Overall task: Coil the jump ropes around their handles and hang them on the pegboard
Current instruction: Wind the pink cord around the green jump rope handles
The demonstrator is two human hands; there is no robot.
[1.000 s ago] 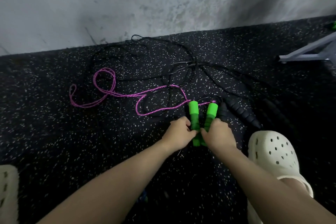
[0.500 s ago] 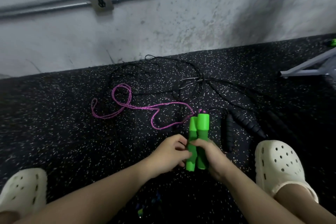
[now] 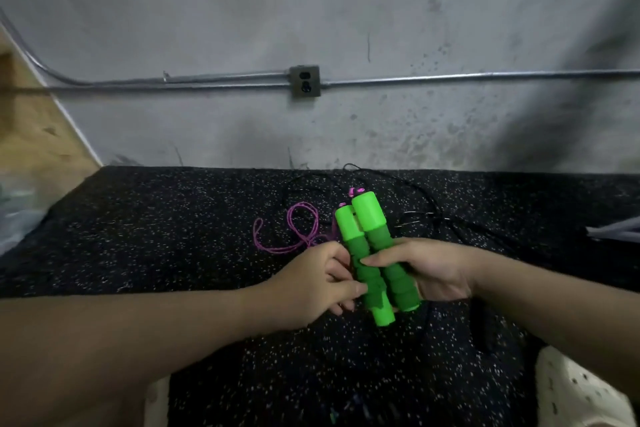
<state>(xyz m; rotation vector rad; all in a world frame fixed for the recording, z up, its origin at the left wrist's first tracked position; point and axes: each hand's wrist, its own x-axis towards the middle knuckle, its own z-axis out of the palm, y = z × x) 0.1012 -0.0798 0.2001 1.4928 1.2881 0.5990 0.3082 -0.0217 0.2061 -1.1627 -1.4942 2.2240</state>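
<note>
Evidently both bright green foam-grip handles [image 3: 372, 253] are held side by side at frame centre so the cord can be wound round them: the right hand [image 3: 429, 270] wraps them, the left hand [image 3: 322, 282] pinches alongside. Their thin pink braided rope [image 3: 294, 232] trails uncoiled on the speckled black floor [image 3: 173, 236] behind.

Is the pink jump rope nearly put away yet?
Not yet. Done: both green handles are paired side by side. In hand: the left hand and right hand grip them. Left: the pink rope lies loose on the floor, unwound, the black ropes untouched. No pegboard shows.
</note>
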